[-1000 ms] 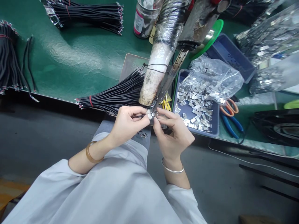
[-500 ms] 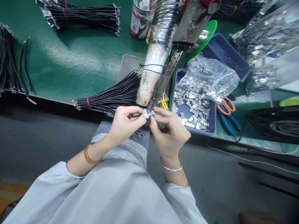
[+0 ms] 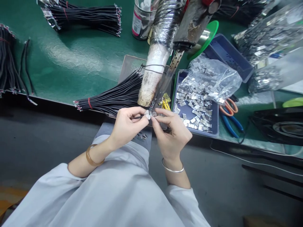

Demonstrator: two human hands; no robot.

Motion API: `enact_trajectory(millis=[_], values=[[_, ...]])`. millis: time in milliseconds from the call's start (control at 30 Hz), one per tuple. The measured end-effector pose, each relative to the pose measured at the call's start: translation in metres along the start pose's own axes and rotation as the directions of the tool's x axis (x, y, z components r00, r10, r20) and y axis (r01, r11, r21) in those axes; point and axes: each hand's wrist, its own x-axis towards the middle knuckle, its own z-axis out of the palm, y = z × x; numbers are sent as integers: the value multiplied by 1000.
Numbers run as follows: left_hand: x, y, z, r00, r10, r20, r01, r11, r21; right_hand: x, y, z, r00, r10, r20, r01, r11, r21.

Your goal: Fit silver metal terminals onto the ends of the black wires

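My left hand [image 3: 126, 129] pinches a thin black cable [image 3: 138, 117] between thumb and forefinger, with a small whitish piece [image 3: 147, 114] at the fingertips. Close against it, my right hand [image 3: 172, 134] is closed on a small metal connector [image 3: 153, 113], partly hidden by the fingers. The two hands almost meet at the bench edge. Just above them hang a soldering iron [image 3: 175, 61] with a perforated shaft and a plastic-wrapped tube [image 3: 151, 67] with a browned end. A banded bundle of black cables [image 3: 111, 94] fans out beside my left hand.
Right of my hands, a blue tray [image 3: 215, 121] holds loose metal connectors and a plastic bag [image 3: 217, 75]. Beyond it lie orange-and-blue-handled pliers [image 3: 230, 116] and a black fan-like device [image 3: 279, 126]. More cable bundles [image 3: 90, 17] and a jar [image 3: 143, 20] are at the back.
My right hand has shifted very slightly left and turned a little at the fingertips. My left hand stays in place, still pinching the cable.
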Motion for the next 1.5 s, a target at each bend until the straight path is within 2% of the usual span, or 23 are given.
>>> enact_trajectory(millis=[200, 300, 367, 467, 500, 567, 667, 767, 833, 967, 1133, 1500], values=[[1, 1, 0, 1000, 14, -8, -14, 1000, -4, 1, 0, 0, 1000, 12, -18, -11, 1000, 18], [2, -1, -2, 1000, -19, 10, 19, 1000, 19, -1, 1, -1, 996, 86, -12, -85, 993, 78], [2, -2, -3, 999, -29, 24, 28, 999, 43, -3, 3, -3, 987, 117, -111, -101, 985, 141], [1, -2, -4, 999, -29, 25, 27, 997, 76, -8, 4, -9, 924, 66, -376, 14, 979, 205], [1, -2, -4, 999, -28, 28, 26, 996, 80, -9, 5, -11, 909, 48, -414, 45, 976, 211], [0, -2, -5, 999, -26, 38, 23, 997, 78, -12, 6, -15, 929, 64, -363, 15, 977, 211], [0, -3, -4, 999, -13, 34, 10, 997, 80, -16, 6, -16, 979, 70, -193, -56, 996, 74], [1, -4, -5, 999, 3, 36, -6, 998, 65, -17, 4, -12, 998, -11, -68, 8, 999, -52], [1, -4, -5, 999, 14, 35, -16, 999, 43, -16, 3, -6, 999, -29, -31, 28, 999, -39], [1, -5, -5, 999, 38, 15, -39, 999, 29, -13, 1, 2, 999, 20, -44, -19, 999, 32], [1, -4, -4, 999, 40, -5, -40, 998, 47, -12, 3, 3, 999, 32, -40, -32, 999, 14], [2, 0, 1, 997, 59, -44, -57, 997, 53, -7, 7, 6, 998, -19, -68, 20, 1000, 20]])
